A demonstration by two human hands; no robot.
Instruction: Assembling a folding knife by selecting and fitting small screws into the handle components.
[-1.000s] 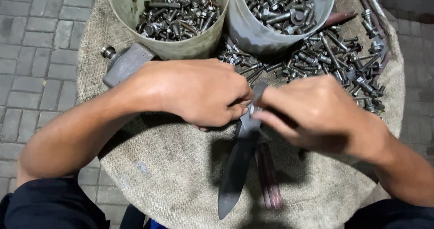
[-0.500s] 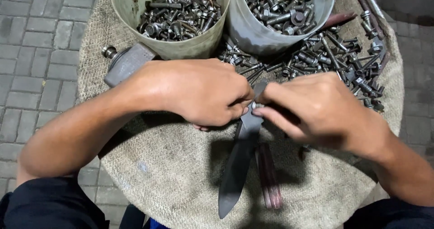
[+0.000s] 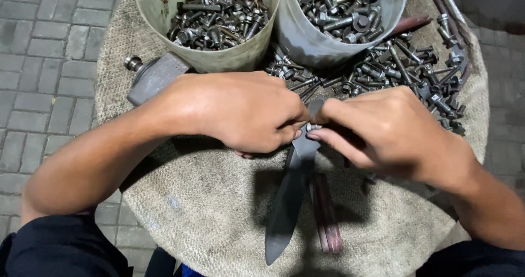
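the left hand (image 3: 240,110) and the right hand (image 3: 391,132) meet at the middle of the scene, fingertips almost touching, both pinched narrow around a small metal piece (image 3: 313,127), most likely a bolt or nut, that sits right between them; it is too hidden by the fingers to tell which hand carries more of it. that small piece lies at the far end of a long dark blade-shaped tool (image 3: 290,195), whose long axis runs from the fingertips toward the near edge, tilted slightly leftward, with its pointed tip at the near end. the tool sits directly below both hands, about equally close to each, and the right hand's fingers seem to press on its far end. the tool looks flat, dull grey and worn. just right of it, running nearly parallel, lies a reddish-brown handle (image 3: 326,214). all this rests on a round surface covered in coarse burlap cloth (image 3: 202,206). beyond the left wrist, to the far left, lies a grey metal block (image 3: 156,77) with a round knob on its end. at the far edge stand two buckets touching side by side: a pale green bucket (image 3: 219,58) and a grey bucket (image 3: 306,39), both filled with dark bolts and nuts. loose bolts (image 3: 404,72) are spread on the cloth to the far right, behind the right hand. grey paving bricks (image 3: 38,63) show on the left.
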